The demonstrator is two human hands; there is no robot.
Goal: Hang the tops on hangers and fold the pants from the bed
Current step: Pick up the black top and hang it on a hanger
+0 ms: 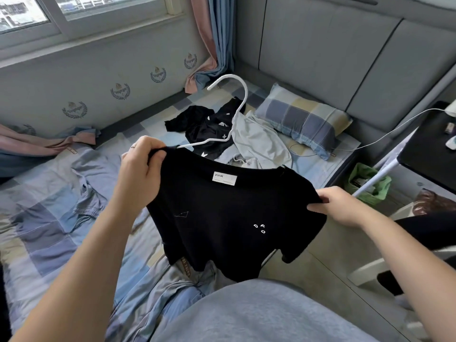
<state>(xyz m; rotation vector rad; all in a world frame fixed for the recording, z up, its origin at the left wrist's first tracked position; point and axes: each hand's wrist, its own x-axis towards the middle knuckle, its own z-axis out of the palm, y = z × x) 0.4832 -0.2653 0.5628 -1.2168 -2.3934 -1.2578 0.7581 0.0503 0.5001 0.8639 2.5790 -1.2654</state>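
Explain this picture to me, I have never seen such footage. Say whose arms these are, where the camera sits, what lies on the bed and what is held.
There is no machine here: these are a person's two bare arms. The one picture comes from a wide-angle camera worn on the head, looking forward and down. The left hand and the right hand each grip a shoulder of a black T-shirt, held up over the bed. A white hanger rises behind the shirt, one arm of it running in at the left hand; whether that hand also holds it I cannot tell. On the bed lie a heap of black clothes, a pale grey garment, a blue-grey garment and a checked pillow.
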